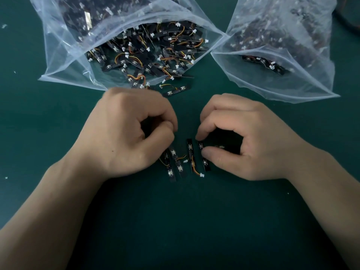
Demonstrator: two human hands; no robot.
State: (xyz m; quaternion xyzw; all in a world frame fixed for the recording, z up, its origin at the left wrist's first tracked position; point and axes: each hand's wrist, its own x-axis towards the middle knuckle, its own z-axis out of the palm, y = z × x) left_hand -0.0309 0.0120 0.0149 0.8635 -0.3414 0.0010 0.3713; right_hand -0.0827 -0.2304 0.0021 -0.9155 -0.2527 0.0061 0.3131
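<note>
Several small black circuit strips with orange-yellow wires and white plugs lie side by side on the green mat (185, 221) between my hands. My right hand (243, 145) pinches the rightmost strip (206, 165) near its upper end between index fingertip and thumb. My left hand (124, 137) is curled, knuckles up, and covers the upper ends of the left strips (171, 173). What its fingers hold, if anything, is hidden. A middle strip (190, 151) lies free, its wire ending in a white plug (202, 175).
A large open clear plastic bag (64, 61) full of the same strips lies beyond my left hand, with one strip (175, 91) spilled at its mouth. A second clear bag (303, 82) with more strips lies at the back right. White specks dot the mat.
</note>
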